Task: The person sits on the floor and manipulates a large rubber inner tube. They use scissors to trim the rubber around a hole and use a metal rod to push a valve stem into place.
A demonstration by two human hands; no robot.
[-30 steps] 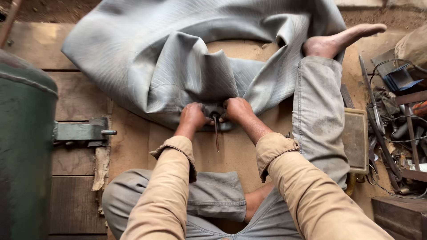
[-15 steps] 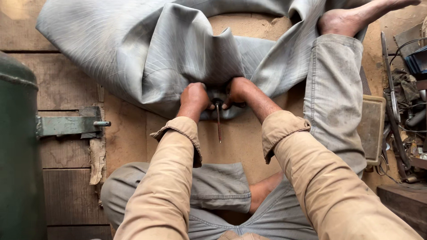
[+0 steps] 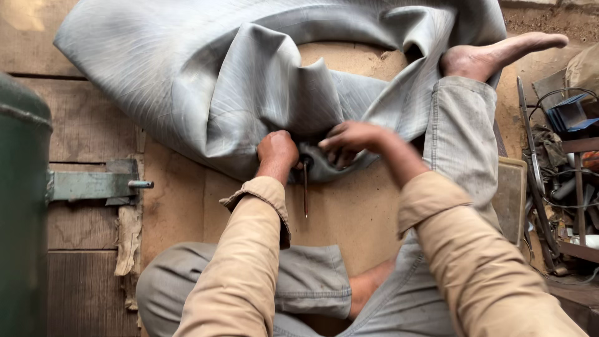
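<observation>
A large grey rubber inner tube (image 3: 206, 81) lies crumpled on the wooden floor in front of me. My left hand (image 3: 276, 151) is closed on the tube's near edge, right beside a thin metal valve stem (image 3: 305, 190) that points toward me. My right hand (image 3: 349, 140) rests on the rubber just right of the stem, fingers curled and pinching the tube by the valve base. I sit with my legs spread, and my bare right foot (image 3: 493, 55) lies on the tube's right side.
A green metal tank (image 3: 22, 212) stands at the left with a grey bracket and bolt (image 3: 93, 185) sticking out. Tools, cables and metal scrap (image 3: 561, 181) are heaped at the right edge. A flat board (image 3: 511, 196) lies beside my right leg.
My right hand has shifted right and lifted its fingers on the rubber near the valve. The left hand stays clamped by the stem. The view has tilted slightly.
</observation>
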